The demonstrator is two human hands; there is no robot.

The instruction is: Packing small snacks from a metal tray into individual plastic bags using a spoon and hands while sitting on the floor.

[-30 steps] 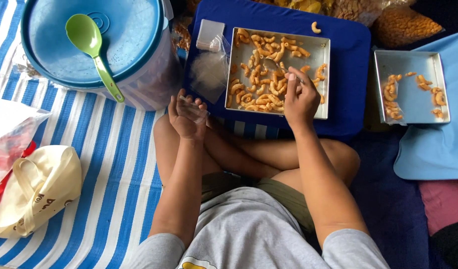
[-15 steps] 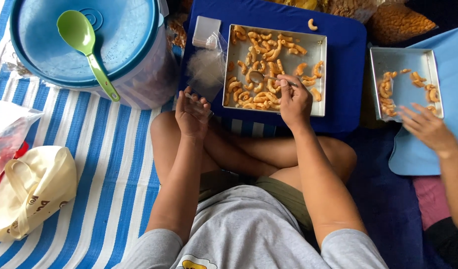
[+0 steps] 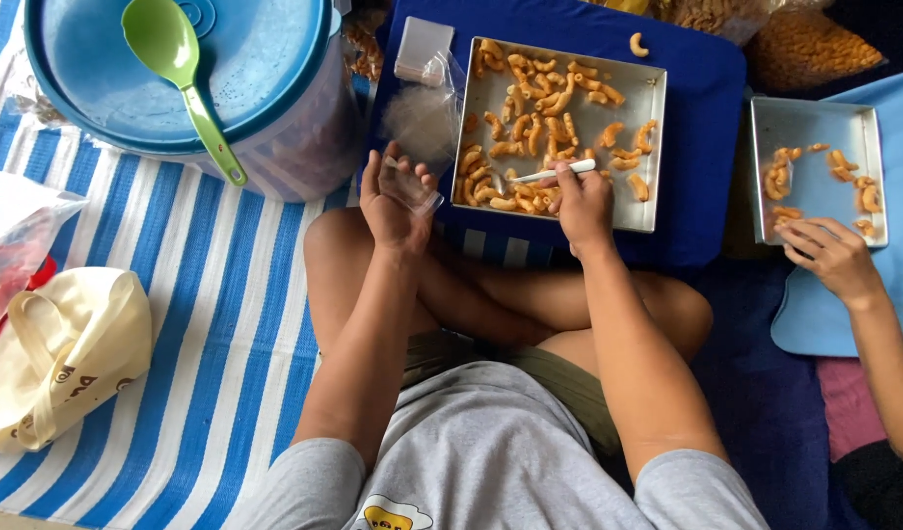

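The left hand [image 3: 395, 201] grips a small clear bag [image 3: 409, 184] while the right hand [image 3: 581, 201] holds a white spoon [image 3: 552, 174] over the metal tray [image 3: 648, 147] of curled snacks [image 3: 530, 108] at 12 o'clock.

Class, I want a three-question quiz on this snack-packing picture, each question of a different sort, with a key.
1. True or false: the right hand holds a white spoon over the tray of snacks.
2. What does the left hand hold? A) a clear bag B) a green spoon C) a lid
3. Fill in: the green spoon lies on the blue ____.

Key:
1. True.
2. A, the clear bag.
3. Lid.
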